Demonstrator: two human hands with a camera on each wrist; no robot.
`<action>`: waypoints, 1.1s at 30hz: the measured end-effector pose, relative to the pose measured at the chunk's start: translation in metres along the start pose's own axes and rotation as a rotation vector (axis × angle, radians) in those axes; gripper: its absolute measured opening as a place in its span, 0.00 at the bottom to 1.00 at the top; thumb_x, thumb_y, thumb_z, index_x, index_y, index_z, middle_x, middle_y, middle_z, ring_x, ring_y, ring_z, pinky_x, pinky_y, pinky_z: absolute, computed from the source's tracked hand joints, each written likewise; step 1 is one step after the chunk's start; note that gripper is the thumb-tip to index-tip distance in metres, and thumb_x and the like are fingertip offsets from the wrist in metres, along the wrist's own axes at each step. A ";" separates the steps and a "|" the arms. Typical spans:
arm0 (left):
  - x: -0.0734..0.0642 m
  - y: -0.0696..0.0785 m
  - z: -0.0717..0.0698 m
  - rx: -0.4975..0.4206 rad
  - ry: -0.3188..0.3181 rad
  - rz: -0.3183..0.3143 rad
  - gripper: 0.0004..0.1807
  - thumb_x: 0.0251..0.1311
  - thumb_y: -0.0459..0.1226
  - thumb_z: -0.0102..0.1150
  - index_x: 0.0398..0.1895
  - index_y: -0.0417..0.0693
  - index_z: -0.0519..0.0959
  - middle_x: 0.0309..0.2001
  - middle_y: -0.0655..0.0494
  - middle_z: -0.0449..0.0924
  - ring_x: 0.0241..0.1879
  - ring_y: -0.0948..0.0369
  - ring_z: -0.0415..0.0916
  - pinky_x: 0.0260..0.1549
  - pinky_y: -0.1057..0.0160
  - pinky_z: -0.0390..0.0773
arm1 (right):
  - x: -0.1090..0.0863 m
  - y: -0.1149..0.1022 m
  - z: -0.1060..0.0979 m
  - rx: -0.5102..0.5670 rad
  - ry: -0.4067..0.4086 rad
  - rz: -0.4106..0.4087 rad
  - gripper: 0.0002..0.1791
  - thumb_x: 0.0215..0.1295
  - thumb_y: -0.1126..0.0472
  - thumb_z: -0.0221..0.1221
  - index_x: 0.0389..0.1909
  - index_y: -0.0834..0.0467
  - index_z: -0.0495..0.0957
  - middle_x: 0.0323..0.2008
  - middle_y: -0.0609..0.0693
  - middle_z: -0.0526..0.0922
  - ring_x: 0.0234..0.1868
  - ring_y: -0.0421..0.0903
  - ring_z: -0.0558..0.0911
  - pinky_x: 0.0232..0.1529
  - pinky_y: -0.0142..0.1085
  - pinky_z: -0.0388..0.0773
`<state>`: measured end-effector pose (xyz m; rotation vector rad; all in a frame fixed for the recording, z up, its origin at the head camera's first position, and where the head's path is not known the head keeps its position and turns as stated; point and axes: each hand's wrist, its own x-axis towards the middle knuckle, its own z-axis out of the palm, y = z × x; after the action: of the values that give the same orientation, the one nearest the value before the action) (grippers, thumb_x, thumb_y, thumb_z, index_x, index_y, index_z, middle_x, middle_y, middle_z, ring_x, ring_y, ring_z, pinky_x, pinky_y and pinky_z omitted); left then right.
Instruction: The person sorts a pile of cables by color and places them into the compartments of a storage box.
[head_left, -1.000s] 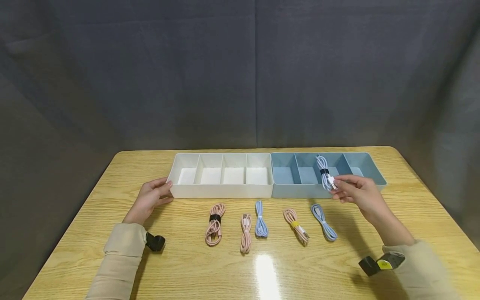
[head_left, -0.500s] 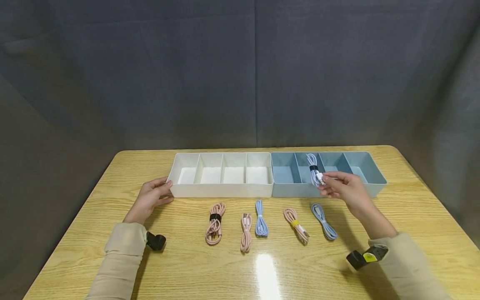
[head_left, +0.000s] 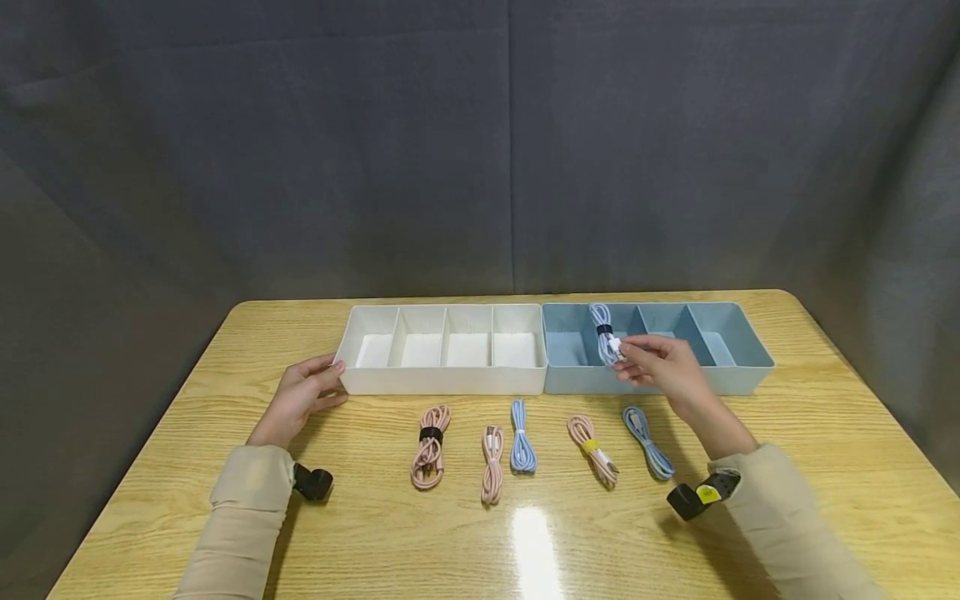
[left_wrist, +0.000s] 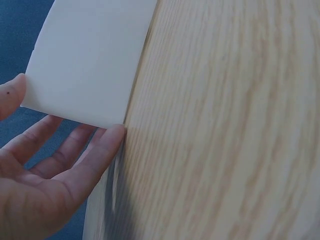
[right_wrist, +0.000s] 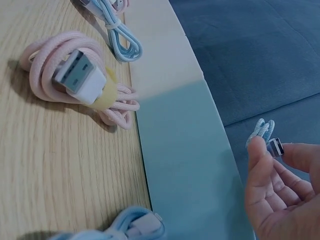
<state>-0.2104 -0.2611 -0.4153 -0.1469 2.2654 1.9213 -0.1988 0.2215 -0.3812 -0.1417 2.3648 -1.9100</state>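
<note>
Pinched a pale blue cable (head_left: 599,317) by its white plug (head_left: 617,347) in the right hand (head_left: 666,367), with thumb and fingers curled in on the plug. Held it, bundled with a black strap (head_left: 604,329), over the left half of the blue tray (head_left: 585,382), with the coil pointing to the back and the plug near the front rim. Could not tell whether any loop dipped below the rim.

Rested the left hand (head_left: 303,392) against the left end of the white tray (head_left: 442,382), with the thumb at the near top corner and the other fingers nearly straight and relaxed along the end wall. Had both trays end to end toward the back of the wooden table (head_left: 825,400), white on the left and blue on the right, each split into four compartments.

Had five more bundled cables lying in a loose row before the trays. Counted, from left to right, a pink cable with a black band (head_left: 427,465), a slim pink cable (head_left: 492,482), a light blue cable (head_left: 522,458), a pink cable with a yellow strap (head_left: 580,432) and another blue cable (head_left: 656,458). Wore beige sleeves (head_left: 243,508), with a small black camera at each wrist (head_left: 312,484). Faced a dark curtain (head_left: 375,167) beyond the table.
</note>
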 end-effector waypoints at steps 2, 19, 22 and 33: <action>0.000 0.000 0.000 -0.004 0.001 -0.001 0.32 0.65 0.44 0.50 0.65 0.33 0.58 0.45 0.50 0.71 0.39 0.64 0.75 0.46 0.59 0.77 | 0.003 0.001 0.003 -0.004 -0.001 -0.003 0.24 0.68 0.59 0.51 0.54 0.76 0.66 0.26 0.45 0.82 0.27 0.37 0.81 0.29 0.31 0.81; -0.002 0.000 0.000 -0.033 -0.018 -0.003 0.34 0.63 0.46 0.52 0.65 0.34 0.57 0.46 0.51 0.71 0.41 0.63 0.75 0.47 0.59 0.77 | 0.014 -0.001 0.016 -0.043 -0.033 0.053 0.21 0.68 0.65 0.50 0.58 0.71 0.65 0.45 0.68 0.77 0.25 0.39 0.81 0.31 0.36 0.82; -0.002 0.000 0.000 -0.027 -0.011 -0.016 0.32 0.65 0.44 0.50 0.66 0.34 0.57 0.45 0.53 0.71 0.41 0.63 0.75 0.48 0.58 0.76 | 0.013 -0.001 0.017 -0.038 -0.052 0.046 0.21 0.68 0.68 0.48 0.59 0.72 0.63 0.49 0.72 0.72 0.26 0.40 0.82 0.33 0.38 0.82; 0.000 -0.001 0.000 -0.030 0.000 -0.015 0.32 0.65 0.43 0.50 0.65 0.33 0.57 0.44 0.53 0.71 0.40 0.63 0.74 0.47 0.59 0.77 | -0.001 -0.002 0.010 -0.031 -0.060 -0.003 0.23 0.66 0.63 0.53 0.57 0.72 0.66 0.40 0.58 0.80 0.29 0.42 0.82 0.36 0.41 0.82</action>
<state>-0.2103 -0.2614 -0.4160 -0.1667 2.2298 1.9482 -0.1969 0.2110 -0.3812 -0.2029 2.3570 -1.8443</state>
